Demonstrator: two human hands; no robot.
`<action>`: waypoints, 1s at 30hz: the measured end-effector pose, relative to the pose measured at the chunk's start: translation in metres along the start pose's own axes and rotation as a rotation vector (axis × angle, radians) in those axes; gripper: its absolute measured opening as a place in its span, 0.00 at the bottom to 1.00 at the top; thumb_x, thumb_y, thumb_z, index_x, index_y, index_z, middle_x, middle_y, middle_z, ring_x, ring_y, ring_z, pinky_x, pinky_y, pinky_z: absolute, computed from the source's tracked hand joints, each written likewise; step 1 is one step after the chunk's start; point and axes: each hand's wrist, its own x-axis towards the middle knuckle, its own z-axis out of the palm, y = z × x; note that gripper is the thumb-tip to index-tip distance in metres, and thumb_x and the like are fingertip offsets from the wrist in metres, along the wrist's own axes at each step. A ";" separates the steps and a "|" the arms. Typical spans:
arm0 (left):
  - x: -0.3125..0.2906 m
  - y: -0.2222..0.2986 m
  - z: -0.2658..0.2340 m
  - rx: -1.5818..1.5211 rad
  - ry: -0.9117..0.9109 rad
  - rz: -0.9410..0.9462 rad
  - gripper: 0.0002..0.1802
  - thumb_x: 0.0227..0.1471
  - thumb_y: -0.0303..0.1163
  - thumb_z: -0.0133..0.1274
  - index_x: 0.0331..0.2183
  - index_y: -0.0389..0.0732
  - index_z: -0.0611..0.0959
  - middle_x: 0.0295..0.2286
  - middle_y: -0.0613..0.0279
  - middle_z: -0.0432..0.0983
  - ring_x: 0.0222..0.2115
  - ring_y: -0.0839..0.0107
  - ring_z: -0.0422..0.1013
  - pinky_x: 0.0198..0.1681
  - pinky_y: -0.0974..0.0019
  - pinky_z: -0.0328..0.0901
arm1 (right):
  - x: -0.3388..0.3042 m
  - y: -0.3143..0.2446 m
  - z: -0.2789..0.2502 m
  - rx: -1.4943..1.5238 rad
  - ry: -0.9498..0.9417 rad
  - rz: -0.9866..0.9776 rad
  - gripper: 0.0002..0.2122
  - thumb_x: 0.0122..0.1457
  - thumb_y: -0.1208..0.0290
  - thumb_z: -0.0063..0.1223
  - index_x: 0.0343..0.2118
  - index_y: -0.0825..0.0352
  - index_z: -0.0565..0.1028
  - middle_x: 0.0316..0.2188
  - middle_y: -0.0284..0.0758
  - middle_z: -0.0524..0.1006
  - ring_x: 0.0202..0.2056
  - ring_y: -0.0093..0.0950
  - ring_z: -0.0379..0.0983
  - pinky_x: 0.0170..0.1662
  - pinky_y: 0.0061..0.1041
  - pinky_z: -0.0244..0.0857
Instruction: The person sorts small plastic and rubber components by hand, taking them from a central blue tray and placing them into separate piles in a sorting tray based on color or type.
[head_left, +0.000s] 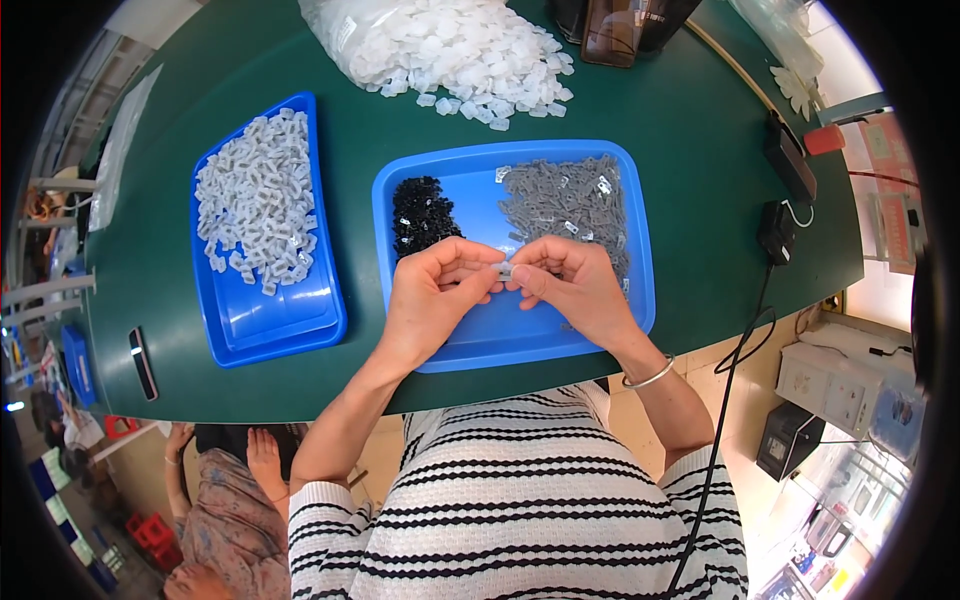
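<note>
Over the middle of a light-blue tray (520, 340), my left hand (437, 296) and my right hand (578, 287) meet fingertip to fingertip. Pinched between them is a small whitish plastic piece (505, 268), mostly covered by the fingers. Both hands are closed on it. In the tray, a heap of small black parts (425, 212) lies at the far left, beyond my left hand. Small grey plastic parts (565, 200) spread over the right side, beyond my right hand. A few whitish pieces lie among the grey ones.
Left of the tray stands a darker blue tray (280, 335) with many pale grey-white pieces (262, 195). White translucent pieces (470, 60) spill from a plastic bag at the back. A phone (143, 363) lies at the left edge. Black adapters (778, 232) and a cable are right; another person (235, 500) sits lower left.
</note>
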 end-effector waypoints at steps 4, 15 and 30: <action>0.000 0.000 -0.003 -0.154 -0.040 -0.086 0.08 0.53 0.22 0.55 0.38 0.33 0.80 0.30 0.61 0.79 0.31 0.77 0.75 0.34 0.76 0.69 | 0.000 0.001 0.000 0.042 0.015 -0.003 0.07 0.59 0.73 0.54 0.34 0.73 0.76 0.29 0.33 0.78 0.30 0.17 0.73 0.31 0.18 0.70; 0.007 0.003 -0.006 -0.121 -0.050 -0.069 0.07 0.50 0.20 0.55 0.35 0.31 0.79 0.29 0.59 0.79 0.29 0.77 0.75 0.34 0.76 0.70 | 0.002 0.001 0.012 -0.003 0.092 -0.051 0.06 0.58 0.75 0.54 0.30 0.73 0.75 0.27 0.33 0.76 0.28 0.18 0.72 0.29 0.18 0.70; -0.009 0.007 -0.172 0.482 0.677 0.329 0.09 0.52 0.24 0.56 0.38 0.37 0.82 0.29 0.65 0.78 0.29 0.79 0.72 0.34 0.75 0.66 | 0.021 0.012 0.011 -0.936 0.008 -0.582 0.06 0.51 0.80 0.54 0.33 0.67 0.77 0.27 0.37 0.74 0.30 0.34 0.72 0.33 0.28 0.69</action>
